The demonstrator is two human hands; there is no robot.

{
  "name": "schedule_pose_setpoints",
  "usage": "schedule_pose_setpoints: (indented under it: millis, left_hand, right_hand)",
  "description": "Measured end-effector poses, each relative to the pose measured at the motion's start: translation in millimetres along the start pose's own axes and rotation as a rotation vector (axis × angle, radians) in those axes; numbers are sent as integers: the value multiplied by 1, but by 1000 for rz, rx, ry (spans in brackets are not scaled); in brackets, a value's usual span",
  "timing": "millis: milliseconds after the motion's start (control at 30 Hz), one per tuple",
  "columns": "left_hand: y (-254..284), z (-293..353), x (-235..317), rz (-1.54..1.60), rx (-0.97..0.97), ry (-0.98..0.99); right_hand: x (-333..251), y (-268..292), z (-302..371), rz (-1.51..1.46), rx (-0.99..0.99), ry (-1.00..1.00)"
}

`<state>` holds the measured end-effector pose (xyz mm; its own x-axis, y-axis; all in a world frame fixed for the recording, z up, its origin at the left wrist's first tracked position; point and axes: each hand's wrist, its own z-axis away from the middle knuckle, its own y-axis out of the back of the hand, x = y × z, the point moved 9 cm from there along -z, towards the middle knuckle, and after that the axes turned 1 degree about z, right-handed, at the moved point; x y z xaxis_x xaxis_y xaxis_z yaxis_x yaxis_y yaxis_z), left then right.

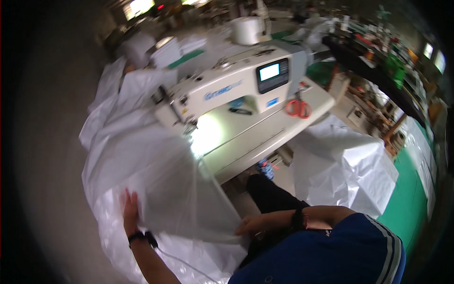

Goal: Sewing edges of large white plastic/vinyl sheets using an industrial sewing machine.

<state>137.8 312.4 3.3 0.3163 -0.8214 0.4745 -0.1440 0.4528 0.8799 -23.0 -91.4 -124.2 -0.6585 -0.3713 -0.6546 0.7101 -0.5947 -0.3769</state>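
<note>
A large sheet of white, slightly sheer material drapes over the left end of a white sewing machine and down toward my lap. My left hand lies on the sheet at the left, its fingers stretched out and a little blurred. At the near edge of the sheet, my right hand has its fingers closed on the material. The sheet runs up to the needle area, where a bright lamp glares; the needle itself is too blurred to make out.
Orange-handled scissors and a small dark tool lie on the machine table. More white sheeting is heaped at the right, beside a green surface. A white roll stands behind the machine. A cable trails from my left wristband.
</note>
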Motion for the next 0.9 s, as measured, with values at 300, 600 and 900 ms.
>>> schedule_pose_setpoints:
  millis: [300,600,900]
  left_hand:
    - [50,62,103,-465,302,-226]
    - [-84,150,226,-235,306,-475]
    - [-71,80,170,638,-146,3]
  right_hand:
    - [-75,63,-4,86,491,513]
    - [-111,67,-5,95,647,746]
    - [-149,65,85,743,1249,890]
